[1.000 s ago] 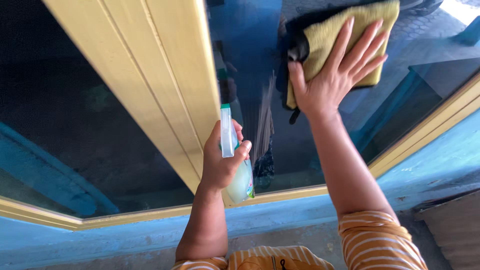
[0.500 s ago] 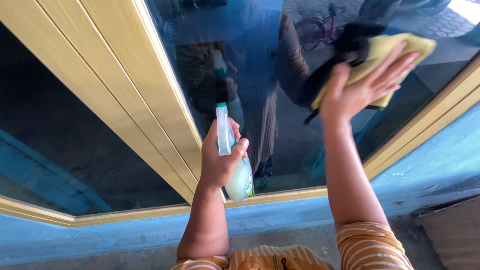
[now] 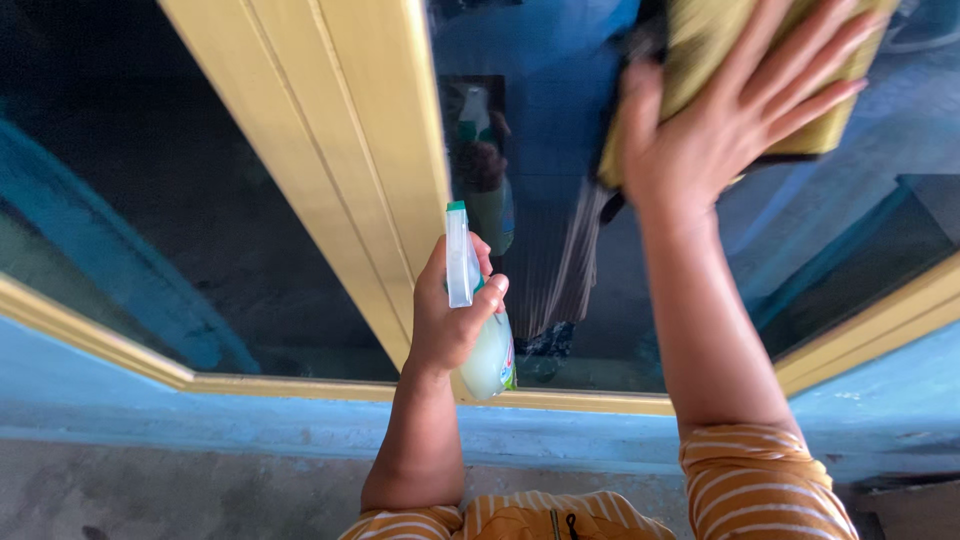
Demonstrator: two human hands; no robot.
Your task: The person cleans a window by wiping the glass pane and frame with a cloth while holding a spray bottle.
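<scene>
Both forearms are bare to above the elbow. The short sleeves (image 3: 760, 480) and shirt front (image 3: 540, 518) are orange-yellow with thin white stripes. The hands wear nothing.

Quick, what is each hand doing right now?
Left hand: closed around the spray bottle, held upright.
Right hand: open, fingers spread, pressing the yellow cloth flat against the window glass.

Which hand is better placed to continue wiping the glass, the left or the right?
Probably the right hand: it presses the yellow cloth flat against the glass pane. The left hand grips the spray bottle, off the glass.
</scene>
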